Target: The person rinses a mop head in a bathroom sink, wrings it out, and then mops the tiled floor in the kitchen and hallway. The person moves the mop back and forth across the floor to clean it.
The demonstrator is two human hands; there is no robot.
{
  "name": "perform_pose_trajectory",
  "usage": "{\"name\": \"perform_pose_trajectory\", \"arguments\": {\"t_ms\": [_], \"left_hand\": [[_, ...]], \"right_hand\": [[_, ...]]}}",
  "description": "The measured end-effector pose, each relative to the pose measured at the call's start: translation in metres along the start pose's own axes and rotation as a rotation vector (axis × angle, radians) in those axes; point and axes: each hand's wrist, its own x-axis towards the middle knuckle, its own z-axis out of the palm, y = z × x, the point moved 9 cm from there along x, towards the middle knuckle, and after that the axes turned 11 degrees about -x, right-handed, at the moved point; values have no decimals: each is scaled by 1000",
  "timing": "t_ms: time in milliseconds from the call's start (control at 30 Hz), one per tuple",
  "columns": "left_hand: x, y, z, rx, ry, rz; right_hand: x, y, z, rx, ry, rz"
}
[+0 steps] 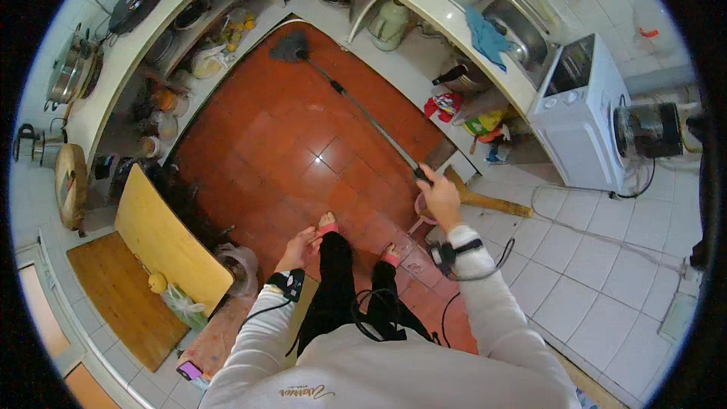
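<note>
My right hand [440, 196] is closed around the dark grip of a long-handled mop [375, 125]. Its metal pole slants away to the far left of the floor. The dark grey, roughly triangular mop head [289, 46] rests on the red tiled floor [255, 142] by the far corner of the low cabinet base. My left hand [298, 247] hangs near my left leg with loosely bent fingers and holds nothing visible. Light glints on the tiles between my feet and the mop head.
Open lower shelves with jars, pans and a pale green kettle [390, 24] border the floor. Wooden boards [170, 238] lean or lie at left, beside a plastic bag [238, 267]. A pink dipper [421, 207] and a wooden piece [500, 203] sit near my right hand.
</note>
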Motion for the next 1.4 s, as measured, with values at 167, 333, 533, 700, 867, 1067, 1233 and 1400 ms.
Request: {"name": "perform_pose_trajectory", "arguments": {"t_ms": [167,333,533,700,867,1067,1233,1400], "left_hand": [[23,-79,101,174,-130,-169],[18,-248,199,420,-173,-431],[-20,-417,249,617,-668,-358],[-32,-487,225,458,-638,-694],[-26,-441,230,591,-943,-318],[-9,-332,156,24,-627,-157],[-7,-229,35,-99,-198,-58],[-54,-155,-42,-337,141,52]], "right_hand": [[-184,75,-57,128,30,51],[-361,137,-98,193,-263,383],[-476,191,-174,423,-310,580],[-481,195,-212,100,-561,437],[-444,182,-204,121,-488,189],[-394,153,-142,194,-700,223],[-327,39,-82,33,-641,-291],[-314,-44,-38,-275,-612,-503]]}}
